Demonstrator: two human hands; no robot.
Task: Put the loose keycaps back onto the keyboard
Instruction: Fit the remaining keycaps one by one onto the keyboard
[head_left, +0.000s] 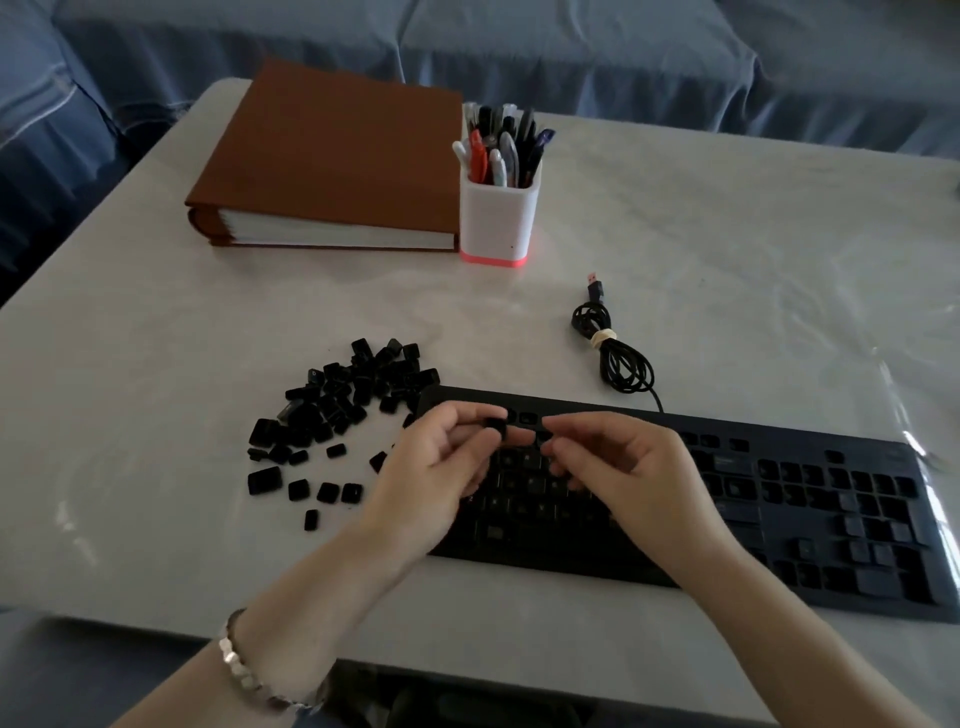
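A black keyboard (810, 499) lies across the table's front right, with several keys seated and some bare slots. To its left a heap of loose black keycaps (337, 410) is spread on the white table. My left hand (441, 467) hovers over the keyboard's left end and pinches one black keycap (496, 427) between thumb and fingers. Close beside it, over the upper left keys, my right hand (628, 467) has its fingers curled and its fingertips pinched together; whether they hold a small dark keycap (544, 438) I cannot tell.
A brown binder (332, 156) lies at the back left. A white pen holder (501, 208) full of pens stands beside it. The keyboard's coiled black cable (618, 353) with its USB plug rests behind the keyboard. A blue sofa runs behind the table.
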